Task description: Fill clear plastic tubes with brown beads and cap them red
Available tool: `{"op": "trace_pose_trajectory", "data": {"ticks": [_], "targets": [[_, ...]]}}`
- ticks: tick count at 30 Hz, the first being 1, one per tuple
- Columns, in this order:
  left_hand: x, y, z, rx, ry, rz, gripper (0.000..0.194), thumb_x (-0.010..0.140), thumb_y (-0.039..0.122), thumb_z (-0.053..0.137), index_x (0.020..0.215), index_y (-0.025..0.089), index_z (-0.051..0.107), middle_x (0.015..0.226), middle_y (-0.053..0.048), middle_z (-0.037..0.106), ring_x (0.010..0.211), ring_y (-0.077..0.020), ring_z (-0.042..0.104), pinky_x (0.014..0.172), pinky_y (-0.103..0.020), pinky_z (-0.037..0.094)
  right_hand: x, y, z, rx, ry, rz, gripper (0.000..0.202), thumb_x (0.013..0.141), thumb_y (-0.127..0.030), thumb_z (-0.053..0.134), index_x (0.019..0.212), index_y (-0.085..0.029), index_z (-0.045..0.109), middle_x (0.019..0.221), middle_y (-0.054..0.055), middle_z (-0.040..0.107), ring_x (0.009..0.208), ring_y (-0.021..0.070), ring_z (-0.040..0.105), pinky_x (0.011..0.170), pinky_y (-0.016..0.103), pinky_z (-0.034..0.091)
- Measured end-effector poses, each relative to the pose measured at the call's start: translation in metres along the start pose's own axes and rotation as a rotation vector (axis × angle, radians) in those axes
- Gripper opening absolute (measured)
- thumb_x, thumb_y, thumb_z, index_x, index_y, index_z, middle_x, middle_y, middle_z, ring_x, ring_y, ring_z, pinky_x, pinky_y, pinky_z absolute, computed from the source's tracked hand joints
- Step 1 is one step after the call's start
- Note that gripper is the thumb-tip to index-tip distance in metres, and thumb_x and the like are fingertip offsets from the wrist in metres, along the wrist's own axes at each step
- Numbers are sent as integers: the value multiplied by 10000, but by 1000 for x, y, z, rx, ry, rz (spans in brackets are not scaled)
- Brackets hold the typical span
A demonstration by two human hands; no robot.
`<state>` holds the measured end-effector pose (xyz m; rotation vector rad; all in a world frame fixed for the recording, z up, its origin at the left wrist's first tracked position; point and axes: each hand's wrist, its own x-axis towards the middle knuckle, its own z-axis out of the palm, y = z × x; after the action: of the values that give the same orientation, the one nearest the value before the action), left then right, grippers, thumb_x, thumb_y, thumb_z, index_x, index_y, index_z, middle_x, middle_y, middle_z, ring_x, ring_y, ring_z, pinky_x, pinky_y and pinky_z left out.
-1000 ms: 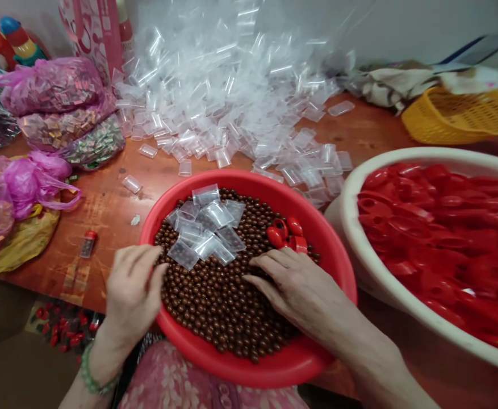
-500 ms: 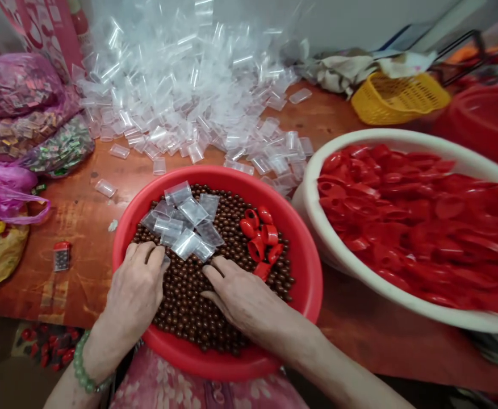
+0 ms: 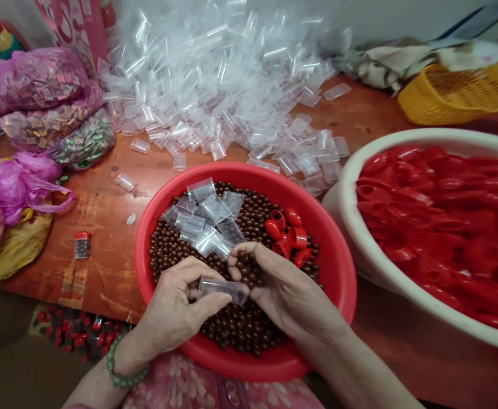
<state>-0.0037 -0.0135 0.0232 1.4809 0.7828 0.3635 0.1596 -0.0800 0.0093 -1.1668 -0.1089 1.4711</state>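
Observation:
My left hand [image 3: 184, 301] grips a small clear plastic case [image 3: 218, 288] between thumb and fingers, its open end pointing right. My right hand [image 3: 289, 289] is cupped round several brown balls [image 3: 249, 267], close beside that end of the case. Both hands are above a red basin [image 3: 331, 250] holding a layer of small glossy brown balls [image 3: 163, 250]. On the balls lie several clear cases [image 3: 214, 208] and, to their right, several red plastic caps [image 3: 297, 237].
Behind the basin is a heap of clear cases [image 3: 214, 85]. A white tub [image 3: 351, 187] of red plastic parts stands right, with a yellow basket [image 3: 453, 102] beyond. Filled bags [image 3: 48, 79] lie left, near a small red-topped case of balls [image 3: 82, 245].
My left hand has lifted a clear case from the basin and turned it sideways. My right hand has scooped up brown balls and come next to it. The view has shifted left.

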Motion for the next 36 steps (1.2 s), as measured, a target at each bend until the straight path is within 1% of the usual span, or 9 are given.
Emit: {"op": "trace_pose_trajectory", "data": {"ticks": [3, 7, 13, 21, 26, 28, 31, 33, 36], "targets": [[0, 0, 3, 110, 72, 71, 96, 819, 218, 662, 860, 140, 701, 844, -44, 632, 770, -137, 582, 660, -231, 454, 1, 3, 11, 189, 76, 9, 378, 607, -510, 833, 726, -191, 668, 722, -8, 606, 656, 109, 555, 553, 211, 460], [1, 0, 10, 254, 132, 179, 87, 806, 148, 658, 885, 147, 693, 854, -42, 637, 799, -139, 595, 719, -237, 469, 5, 10, 20, 268, 145, 4, 380, 589, -487, 850, 686, -180, 648, 697, -20, 585, 638, 98, 526, 566, 207, 464], [1, 1, 20, 255, 195, 311, 150, 803, 119, 640, 946, 132, 681, 885, -57, 631, 823, -139, 607, 749, -231, 488, 5, 18, 25, 391, 202, 30, 281, 643, -376, 815, 717, -182, 625, 690, -28, 559, 639, 109, 517, 607, 239, 494], [4, 1, 10, 230, 112, 29, 121, 820, 183, 632, 928, 170, 685, 851, -14, 697, 747, -138, 603, 708, -233, 456, 3, 13, 22, 452, 254, -87, 144, 736, -302, 731, 722, -203, 628, 732, -22, 547, 668, 105, 526, 658, 225, 512], [7, 0, 11, 235, -10, -61, 163, 836, 215, 620, 973, 183, 703, 866, -11, 723, 759, -155, 612, 715, -255, 442, -4, 11, 19, 259, 144, -184, 137, 770, -366, 697, 776, -235, 659, 783, -3, 623, 737, 164, 606, 750, 331, 540], [7, -2, 12, 141, -44, -86, 164, 836, 197, 601, 977, 170, 680, 893, -22, 712, 812, -162, 619, 761, -265, 454, -7, 10, 18, 182, 109, -206, 133, 779, -377, 683, 789, -246, 667, 793, 4, 657, 751, 179, 630, 768, 354, 541], [8, -5, 12, -166, -77, -171, 108, 821, 222, 618, 901, 153, 596, 852, -16, 653, 816, -149, 612, 794, -284, 480, -12, 6, 19, 143, 86, -221, 130, 786, -377, 672, 776, -248, 682, 814, 10, 687, 771, 170, 645, 769, 325, 539], [9, -5, 12, -389, -103, -239, 214, 795, 297, 678, 882, 157, 540, 838, -7, 621, 795, -136, 614, 792, -292, 495, -13, 1, 20, 127, 68, -225, 142, 789, -391, 674, 770, -251, 690, 821, 9, 690, 780, 162, 647, 754, 303, 538], [10, -3, 12, -571, -142, -307, 392, 737, 428, 757, 883, 151, 520, 845, -22, 634, 789, -135, 639, 767, -284, 508, -15, -7, 24, 80, 23, -245, 187, 806, -435, 662, 769, -254, 691, 827, 11, 678, 784, 166, 640, 738, 305, 538]]}}
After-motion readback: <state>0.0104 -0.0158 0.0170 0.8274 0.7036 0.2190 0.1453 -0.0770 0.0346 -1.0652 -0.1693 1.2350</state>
